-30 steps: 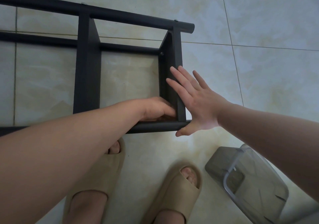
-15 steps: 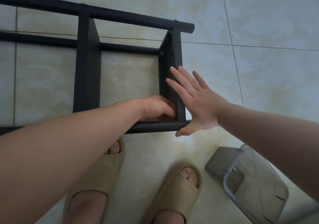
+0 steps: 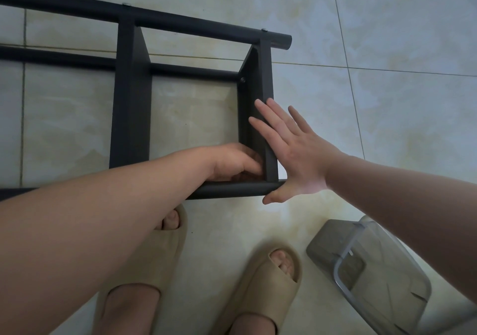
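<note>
A dark grey metal rack frame [image 3: 131,118] lies on its side on the tiled floor, its round tubes joined by flat cross panels. My right hand [image 3: 294,154] presses flat, fingers straight, against the outer face of the end panel [image 3: 265,81]. My left hand [image 3: 232,163] reaches inside the frame's corner where that panel meets the near tube [image 3: 232,189]; its fingers are curled at the joint, and whatever they hold is hidden.
A smoky translucent plastic bin [image 3: 371,278] lies tipped on the floor at the lower right. My two feet in beige slippers [image 3: 260,290] stand just in front of the frame. Pale floor tiles spread to the right and beyond the rack.
</note>
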A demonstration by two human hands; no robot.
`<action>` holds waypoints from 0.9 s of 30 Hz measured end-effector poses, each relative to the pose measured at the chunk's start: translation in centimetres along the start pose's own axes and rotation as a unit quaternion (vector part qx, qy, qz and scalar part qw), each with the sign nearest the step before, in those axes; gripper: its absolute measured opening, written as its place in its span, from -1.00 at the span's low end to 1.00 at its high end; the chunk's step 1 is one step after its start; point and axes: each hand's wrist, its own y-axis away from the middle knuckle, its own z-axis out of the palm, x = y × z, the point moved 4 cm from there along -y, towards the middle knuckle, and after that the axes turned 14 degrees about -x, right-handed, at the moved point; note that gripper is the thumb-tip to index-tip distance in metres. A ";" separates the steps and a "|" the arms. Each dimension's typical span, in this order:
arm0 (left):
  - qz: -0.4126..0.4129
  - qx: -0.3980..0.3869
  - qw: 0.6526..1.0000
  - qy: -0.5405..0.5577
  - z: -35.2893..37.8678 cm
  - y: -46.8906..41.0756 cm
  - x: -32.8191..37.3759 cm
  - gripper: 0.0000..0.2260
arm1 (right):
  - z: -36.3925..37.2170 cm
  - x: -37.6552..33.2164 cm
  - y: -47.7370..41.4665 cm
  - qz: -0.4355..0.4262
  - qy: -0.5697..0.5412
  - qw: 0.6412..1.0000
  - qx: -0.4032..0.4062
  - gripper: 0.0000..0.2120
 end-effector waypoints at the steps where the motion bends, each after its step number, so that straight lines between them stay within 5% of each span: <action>1: 0.000 -0.008 1.000 0.010 -0.1 -0.1 -0.1 -0.93 | 0.0 0.0 0.0 0.000 -0.001 1.000 -0.001 0.35; 7: -0.003 -0.026 0.999 0.037 0.1 -0.3 -0.3 -0.84 | -0.1 0.0 0.1 0.003 -0.001 1.000 -0.007 0.35; 11: -0.009 -0.005 1.000 -0.003 0.1 -0.2 -0.3 -0.55 | -0.1 -0.1 0.1 -0.001 -0.007 1.000 -0.002 0.35; 15: 0.002 -0.016 1.000 0.017 -0.3 -0.6 -0.6 -0.94 | -0.1 -0.1 0.1 0.001 -0.005 1.000 -0.002 0.35; 21: 0.009 -0.052 0.997 0.061 0.0 -0.6 -0.6 -0.67 | 0.0 0.0 0.0 0.000 -0.004 1.000 0.000 0.35; 27: -0.002 -0.005 1.000 -0.009 -0.2 -0.5 -0.5 -0.93 | 0.0 0.0 0.0 0.000 -0.003 1.000 0.000 0.35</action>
